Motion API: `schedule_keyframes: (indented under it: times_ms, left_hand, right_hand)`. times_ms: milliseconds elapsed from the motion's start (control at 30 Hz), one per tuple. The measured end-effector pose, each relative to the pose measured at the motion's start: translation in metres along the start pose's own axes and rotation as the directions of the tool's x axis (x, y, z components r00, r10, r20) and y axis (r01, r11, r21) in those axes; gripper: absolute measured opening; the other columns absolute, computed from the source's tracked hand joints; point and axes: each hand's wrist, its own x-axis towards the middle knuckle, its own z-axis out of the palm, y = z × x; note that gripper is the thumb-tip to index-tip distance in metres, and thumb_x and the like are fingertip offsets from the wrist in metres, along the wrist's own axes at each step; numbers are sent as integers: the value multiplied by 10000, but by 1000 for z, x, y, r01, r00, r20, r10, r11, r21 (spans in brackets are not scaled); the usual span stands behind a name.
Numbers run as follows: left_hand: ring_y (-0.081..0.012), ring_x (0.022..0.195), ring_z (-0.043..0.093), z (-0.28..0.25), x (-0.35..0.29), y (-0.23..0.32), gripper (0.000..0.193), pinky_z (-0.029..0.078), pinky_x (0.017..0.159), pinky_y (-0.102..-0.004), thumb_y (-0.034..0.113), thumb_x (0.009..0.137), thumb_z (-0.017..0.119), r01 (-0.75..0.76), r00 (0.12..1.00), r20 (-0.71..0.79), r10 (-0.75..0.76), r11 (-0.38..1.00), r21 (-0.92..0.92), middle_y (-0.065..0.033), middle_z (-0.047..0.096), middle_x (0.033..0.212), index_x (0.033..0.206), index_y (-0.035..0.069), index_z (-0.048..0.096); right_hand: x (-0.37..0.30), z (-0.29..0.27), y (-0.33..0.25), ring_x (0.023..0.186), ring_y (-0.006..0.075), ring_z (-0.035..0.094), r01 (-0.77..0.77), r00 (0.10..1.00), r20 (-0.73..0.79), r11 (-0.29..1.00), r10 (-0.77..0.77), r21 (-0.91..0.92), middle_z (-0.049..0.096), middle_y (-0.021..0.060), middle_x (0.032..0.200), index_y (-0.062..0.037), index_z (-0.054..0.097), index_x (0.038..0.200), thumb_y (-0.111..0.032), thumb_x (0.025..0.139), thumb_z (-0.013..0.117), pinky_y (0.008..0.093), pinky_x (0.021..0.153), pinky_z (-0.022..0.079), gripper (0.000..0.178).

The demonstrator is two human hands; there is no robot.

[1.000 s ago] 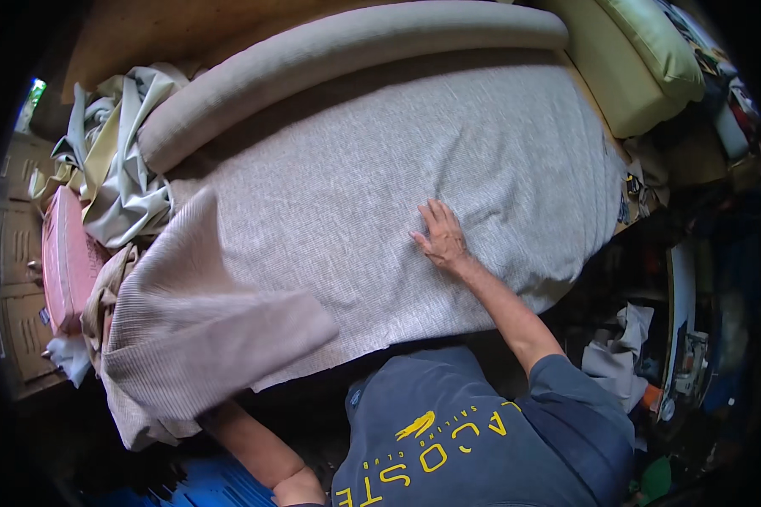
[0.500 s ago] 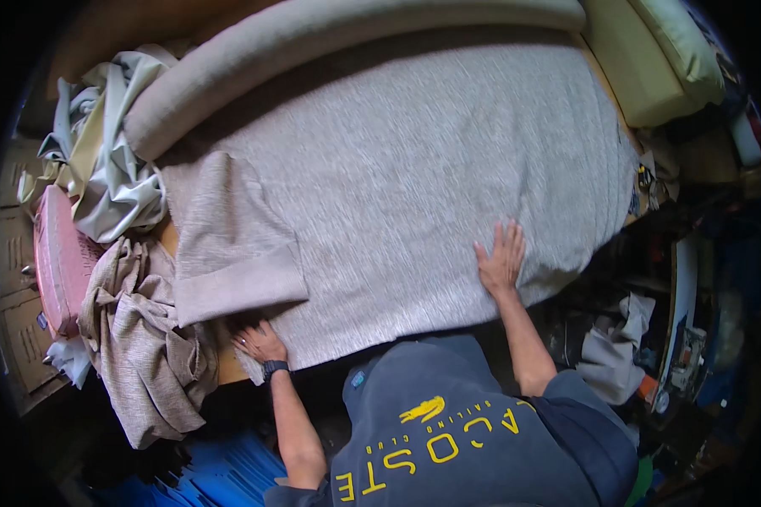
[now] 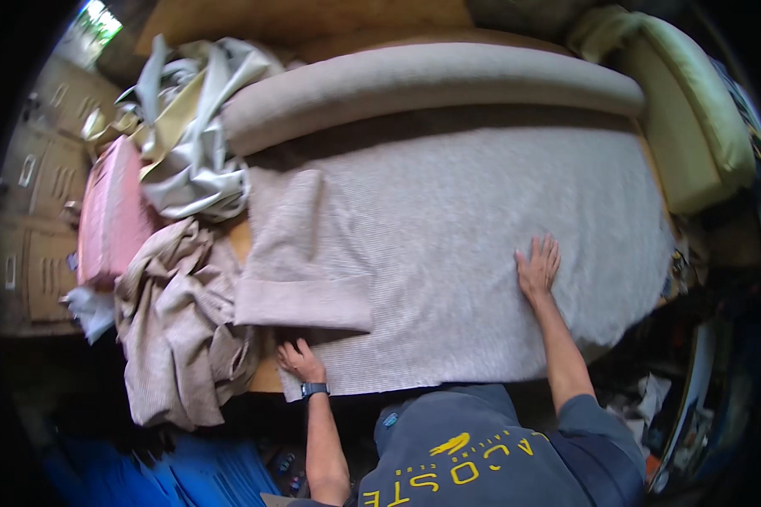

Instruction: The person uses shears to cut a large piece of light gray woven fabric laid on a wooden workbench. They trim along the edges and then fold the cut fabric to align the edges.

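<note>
A wide sheet of grey-beige textured fabric (image 3: 457,228) covers the table, running out from a thick roll (image 3: 431,80) at the far side. My right hand (image 3: 539,269) lies flat on the fabric toward the right, fingers stretched. At the near left corner my left hand (image 3: 303,363), with a dark watch at the wrist, rests on the fabric's edge with fingers apart. Just beyond it, the fabric is doubled back into a folded flap (image 3: 304,304) showing its smoother underside. Neither hand holds anything.
Crumpled beige cloth (image 3: 182,329) hangs over the table's left end. Behind it are a pink cushion (image 3: 114,211) and a heap of pale shiny material (image 3: 203,169). A cream upholstered piece (image 3: 668,127) stands at the far right; metal lockers (image 3: 46,194) line the left.
The view has shifted, so the whole scene sits lower and farther right. My right hand appears a little farther in on the fabric; my left hand stays at the near left corner.
</note>
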Motion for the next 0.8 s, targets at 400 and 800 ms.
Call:
schedule_keyframes:
  times_ms: [400, 800]
  left_hand:
    - [-302, 1156, 568, 2, 107, 4, 502, 492, 960, -400, 347, 996, 415, 451, 833, 237, -501, 365, -814, -177, 566, 1315, 1302, -30, 540]
    - [-294, 1192, 606, -1, 178, 171, 365, 448, 1039, -385, 167, 939, 618, -208, 805, 354, 477, 784, -584, -177, 649, 1270, 1271, 19, 625]
  right_hand:
    - [-17, -5, -322, 1225, 340, 513, 776, 520, -203, 360, -830, 518, 570, 184, 1278, -33, 612, 1204, -357, 884, 644, 497, 1103, 337, 457]
    - [70, -49, 27, 819, 180, 532, -77, 949, 268, 701, -167, 709, 590, 74, 882, 26, 612, 978, -224, 799, 619, 343, 763, 438, 308]
